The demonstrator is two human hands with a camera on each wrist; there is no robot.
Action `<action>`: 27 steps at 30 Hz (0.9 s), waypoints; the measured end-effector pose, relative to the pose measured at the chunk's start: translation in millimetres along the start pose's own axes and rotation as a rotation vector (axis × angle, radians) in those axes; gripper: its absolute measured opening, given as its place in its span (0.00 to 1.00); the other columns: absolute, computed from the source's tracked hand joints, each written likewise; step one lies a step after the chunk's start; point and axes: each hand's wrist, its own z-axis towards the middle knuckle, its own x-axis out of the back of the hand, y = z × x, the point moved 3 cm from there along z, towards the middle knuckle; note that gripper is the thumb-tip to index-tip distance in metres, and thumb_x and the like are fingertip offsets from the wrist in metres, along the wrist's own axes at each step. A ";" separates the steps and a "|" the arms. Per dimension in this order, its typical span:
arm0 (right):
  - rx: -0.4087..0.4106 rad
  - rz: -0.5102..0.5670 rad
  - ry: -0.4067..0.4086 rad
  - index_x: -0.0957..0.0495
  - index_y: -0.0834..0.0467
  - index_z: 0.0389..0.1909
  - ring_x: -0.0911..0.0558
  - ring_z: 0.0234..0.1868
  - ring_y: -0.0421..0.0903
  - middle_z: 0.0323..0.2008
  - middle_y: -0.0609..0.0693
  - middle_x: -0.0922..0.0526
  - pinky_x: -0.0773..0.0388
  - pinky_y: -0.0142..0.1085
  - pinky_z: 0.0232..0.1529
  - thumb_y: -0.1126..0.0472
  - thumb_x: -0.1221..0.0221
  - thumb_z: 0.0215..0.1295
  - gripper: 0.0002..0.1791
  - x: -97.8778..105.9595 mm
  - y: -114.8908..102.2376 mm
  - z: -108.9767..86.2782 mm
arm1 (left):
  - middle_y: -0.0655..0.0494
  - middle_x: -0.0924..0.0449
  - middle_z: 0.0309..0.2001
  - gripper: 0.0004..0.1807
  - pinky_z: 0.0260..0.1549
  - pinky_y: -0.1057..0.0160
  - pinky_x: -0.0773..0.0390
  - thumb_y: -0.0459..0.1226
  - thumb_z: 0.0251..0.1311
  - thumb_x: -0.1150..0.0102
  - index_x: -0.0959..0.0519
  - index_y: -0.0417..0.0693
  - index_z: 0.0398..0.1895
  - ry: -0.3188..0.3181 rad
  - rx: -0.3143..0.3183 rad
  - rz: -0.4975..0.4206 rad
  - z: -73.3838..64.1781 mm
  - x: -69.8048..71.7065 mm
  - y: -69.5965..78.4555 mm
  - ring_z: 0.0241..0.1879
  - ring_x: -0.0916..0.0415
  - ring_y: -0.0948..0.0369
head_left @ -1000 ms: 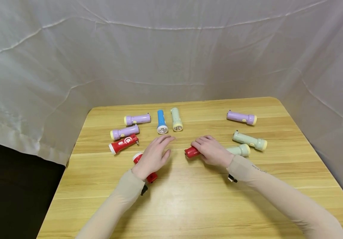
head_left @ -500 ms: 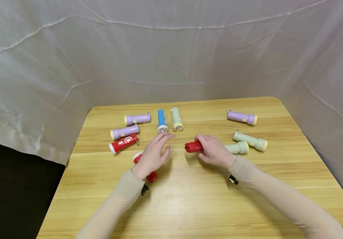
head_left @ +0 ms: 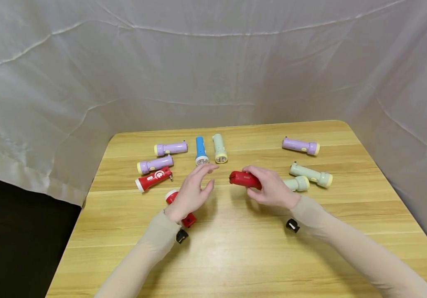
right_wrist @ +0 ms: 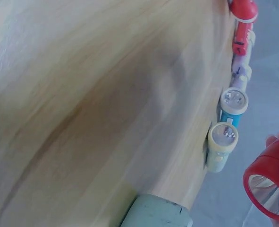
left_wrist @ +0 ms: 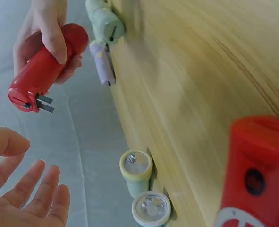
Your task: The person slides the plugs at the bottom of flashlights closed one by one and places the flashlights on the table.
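Note:
My right hand (head_left: pixel 269 188) grips a red flashlight (head_left: pixel 246 179) by its body, fingers and thumb wrapped round it. In the left wrist view, two metal plug prongs (left_wrist: pixel 46 103) stick out near the tail of this flashlight. Its lens end, with a red rim (right_wrist: pixel 256 166), shows in the right wrist view. My left hand (head_left: pixel 191 191) hovers with loosely bent fingers, holding nothing. Under the left wrist lies another red flashlight (head_left: pixel 188 220) with a white head, its middle hidden by the hand. Beside my right hand is a pale green flashlight (head_left: pixel 300 183), partly covered.
At the back of the wooden table (head_left: pixel 221 256) lie a blue flashlight (head_left: pixel 200 149) and a green one (head_left: pixel 219 145). Purple flashlights (head_left: pixel 170 148) and a red one (head_left: pixel 154 179) lie left. To the right are a green (head_left: pixel 310 174) and a purple flashlight (head_left: pixel 300 146).
My right hand has lifted the red flashlight slightly and turned it, so more of its body shows. The left hand has barely moved, its thumb a little further from the fingers.

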 end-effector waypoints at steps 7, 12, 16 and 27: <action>0.021 0.068 0.061 0.23 0.56 0.54 0.19 0.37 0.41 0.44 0.50 0.16 0.18 0.35 0.36 0.63 0.33 0.53 0.25 3.5 -1.3 -0.8 | 0.49 0.22 0.63 0.22 0.60 0.51 0.20 0.31 0.69 0.43 0.26 0.46 0.66 -0.014 0.037 -0.165 4.0 0.4 5.2 0.58 0.20 0.52; -0.012 0.089 0.058 0.23 0.57 0.55 0.19 0.37 0.42 0.44 0.51 0.16 0.18 0.35 0.36 0.64 0.33 0.53 0.25 4.6 -1.3 -0.7 | 0.47 0.23 0.64 0.21 0.62 0.53 0.21 0.31 0.70 0.44 0.26 0.45 0.66 -0.050 0.080 -0.300 6.9 -0.6 9.8 0.59 0.20 0.50; -0.058 0.123 0.051 0.27 0.61 0.58 0.15 0.40 0.47 0.45 0.55 0.15 0.15 0.41 0.40 0.66 0.33 0.53 0.28 6.5 -1.8 -1.1 | 0.44 0.24 0.65 0.21 0.63 0.52 0.22 0.31 0.71 0.45 0.26 0.45 0.65 -0.072 0.120 -0.399 8.5 -2.0 12.3 0.60 0.21 0.48; -0.094 0.208 0.081 0.28 0.59 0.53 0.16 0.39 0.44 0.43 0.54 0.14 0.16 0.37 0.41 0.65 0.32 0.56 0.24 7.9 -0.3 -3.0 | 0.44 0.24 0.64 0.20 0.63 0.51 0.21 0.34 0.73 0.46 0.26 0.45 0.66 -0.106 0.169 -0.500 13.7 -5.4 16.5 0.61 0.22 0.48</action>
